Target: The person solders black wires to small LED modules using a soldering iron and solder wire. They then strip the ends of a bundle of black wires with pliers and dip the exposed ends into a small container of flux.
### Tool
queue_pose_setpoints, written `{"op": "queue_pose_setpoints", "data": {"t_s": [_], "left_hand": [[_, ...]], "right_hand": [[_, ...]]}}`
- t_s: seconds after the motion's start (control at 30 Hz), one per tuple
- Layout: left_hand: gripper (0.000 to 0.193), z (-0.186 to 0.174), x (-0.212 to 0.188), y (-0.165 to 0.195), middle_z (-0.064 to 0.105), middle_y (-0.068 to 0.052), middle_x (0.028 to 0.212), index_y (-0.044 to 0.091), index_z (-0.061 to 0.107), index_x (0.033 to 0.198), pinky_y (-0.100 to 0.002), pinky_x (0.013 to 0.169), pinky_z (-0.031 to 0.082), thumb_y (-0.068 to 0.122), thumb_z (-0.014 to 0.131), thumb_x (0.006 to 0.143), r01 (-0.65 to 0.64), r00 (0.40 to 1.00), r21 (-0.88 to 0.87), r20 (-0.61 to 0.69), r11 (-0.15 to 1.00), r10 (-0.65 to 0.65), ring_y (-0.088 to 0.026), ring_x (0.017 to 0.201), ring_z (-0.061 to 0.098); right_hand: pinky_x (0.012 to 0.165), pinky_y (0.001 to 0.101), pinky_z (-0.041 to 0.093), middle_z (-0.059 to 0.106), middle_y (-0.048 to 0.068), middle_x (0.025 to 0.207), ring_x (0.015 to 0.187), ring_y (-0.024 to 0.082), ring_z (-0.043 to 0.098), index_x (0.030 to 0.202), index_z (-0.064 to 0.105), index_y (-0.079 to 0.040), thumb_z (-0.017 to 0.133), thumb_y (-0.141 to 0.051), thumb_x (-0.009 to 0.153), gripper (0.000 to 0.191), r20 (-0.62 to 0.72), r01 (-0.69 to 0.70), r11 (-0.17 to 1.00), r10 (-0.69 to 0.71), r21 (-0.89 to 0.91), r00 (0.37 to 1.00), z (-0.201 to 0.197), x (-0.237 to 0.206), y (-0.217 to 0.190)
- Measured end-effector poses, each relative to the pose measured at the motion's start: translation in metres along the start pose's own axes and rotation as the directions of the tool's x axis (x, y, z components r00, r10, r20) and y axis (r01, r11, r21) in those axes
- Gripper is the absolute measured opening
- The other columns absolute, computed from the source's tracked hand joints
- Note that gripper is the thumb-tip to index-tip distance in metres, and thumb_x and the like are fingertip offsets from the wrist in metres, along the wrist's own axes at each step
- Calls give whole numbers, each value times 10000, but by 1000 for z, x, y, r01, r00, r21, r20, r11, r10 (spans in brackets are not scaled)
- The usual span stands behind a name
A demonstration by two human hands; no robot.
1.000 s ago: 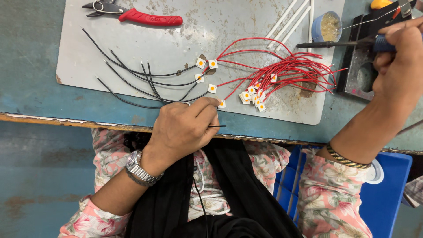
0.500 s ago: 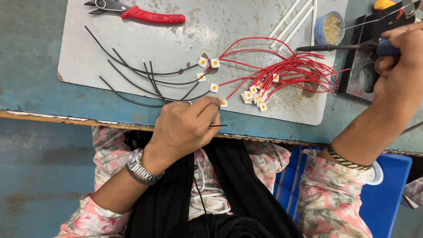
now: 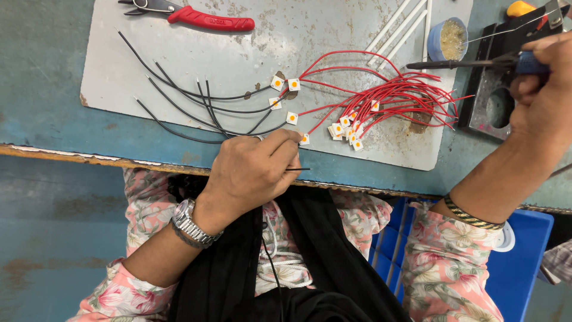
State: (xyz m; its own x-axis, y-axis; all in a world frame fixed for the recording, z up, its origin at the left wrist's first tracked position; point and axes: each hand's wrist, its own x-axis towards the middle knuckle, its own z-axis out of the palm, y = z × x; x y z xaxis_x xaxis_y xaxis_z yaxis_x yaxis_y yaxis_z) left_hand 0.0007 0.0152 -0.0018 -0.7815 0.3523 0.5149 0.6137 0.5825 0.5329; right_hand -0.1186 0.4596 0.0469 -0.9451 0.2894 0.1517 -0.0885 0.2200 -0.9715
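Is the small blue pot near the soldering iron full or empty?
Partly filled: the blue pot stands upright and uncovered on the table, with yellowish, grainy paste showing inside. Its depth cannot be told.

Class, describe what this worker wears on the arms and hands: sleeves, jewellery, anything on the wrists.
Both hands are bare, without gloves. The left hand has a silver metal wristwatch at the wrist and a ring on one finger. The right hand has a thin dark-and-gold bangle on the forearm. Both arms wear pink floral sleeves, pushed back above the wrists.
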Motion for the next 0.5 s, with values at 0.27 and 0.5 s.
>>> {"op": "queue_pose_setpoints", "data": {"t_s": [0.27,0.5], "left_hand": [[146,0,0,0,702,-25,985,52,638,858,-348,531,491,129,759,828,9,1000,-11,9,1000,-9,-207,563,609],[147,1,-2,0,688,-40,930,54,668,899,-373,513,494,151,747,822,28,1000,-9,3,1000,-28,-237,546,613]], "right_hand": [[517,229,256,546,59,721,519,96,384,896,585,-39,588,-71,1082,189,22,-122,953,120,278,992,-13,6,0],[384,264,312,472,-6,531,394,108,388,788,593,-65,576,-172,1007,244,204,-113,939,47,324,978,8,-20,-12]]}}
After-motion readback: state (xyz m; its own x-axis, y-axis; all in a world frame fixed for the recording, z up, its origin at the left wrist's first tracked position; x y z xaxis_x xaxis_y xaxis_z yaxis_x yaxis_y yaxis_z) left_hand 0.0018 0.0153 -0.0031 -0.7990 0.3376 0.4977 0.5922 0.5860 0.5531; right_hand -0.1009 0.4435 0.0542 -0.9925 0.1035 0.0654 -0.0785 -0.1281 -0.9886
